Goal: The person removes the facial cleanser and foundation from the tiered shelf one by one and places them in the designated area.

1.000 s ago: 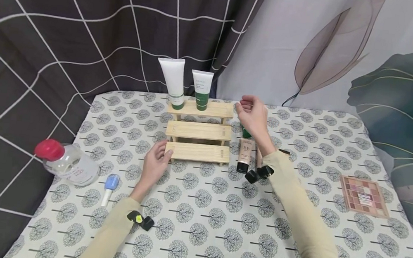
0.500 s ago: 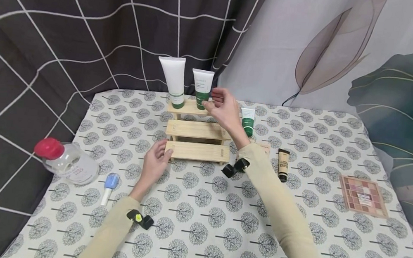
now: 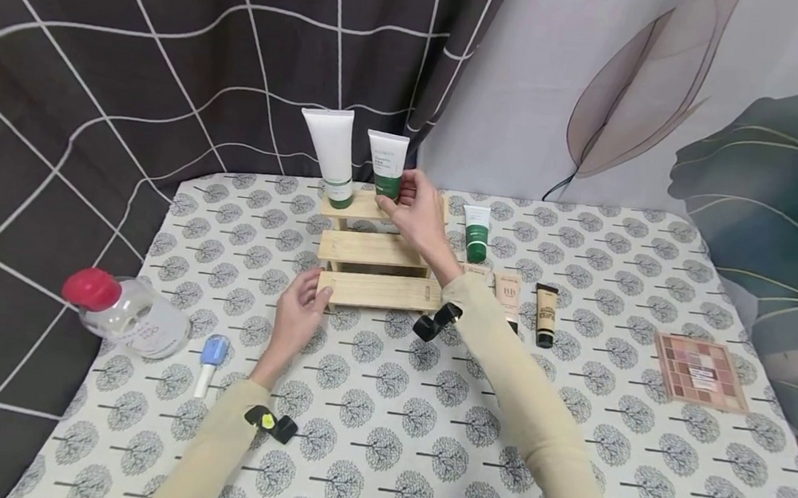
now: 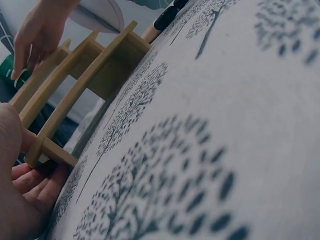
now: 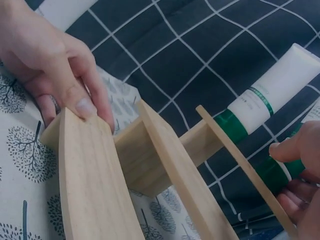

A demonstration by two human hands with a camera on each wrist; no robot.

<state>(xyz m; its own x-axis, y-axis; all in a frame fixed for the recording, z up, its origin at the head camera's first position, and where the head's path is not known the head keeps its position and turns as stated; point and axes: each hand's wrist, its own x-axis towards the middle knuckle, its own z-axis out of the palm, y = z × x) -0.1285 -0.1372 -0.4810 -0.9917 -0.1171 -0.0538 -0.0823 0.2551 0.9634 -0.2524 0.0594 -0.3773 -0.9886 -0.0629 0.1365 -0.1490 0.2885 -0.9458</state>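
A three-tier wooden display stand stands at the middle back. My left hand grips the left end of its lowest step, thumb on top and fingers beneath, as the left wrist view shows. On the top step, a smaller white-and-green squeeze tube stands on its green cap. My right hand holds this tube low down, thumb in front and fingers at its right side. Left of it stands a taller white squeeze tube with a green base, also cap down.
Right of the stand lie a small green-and-white tube, a pink BB cream tube and a beige tube. An eyeshadow palette lies farther right. A red-capped clear bottle and a blue nail polish bottle are at left.
My right hand has moved left from beside the stand to the smaller tube on the top step and taken hold of it. The left hand has stayed on the stand.
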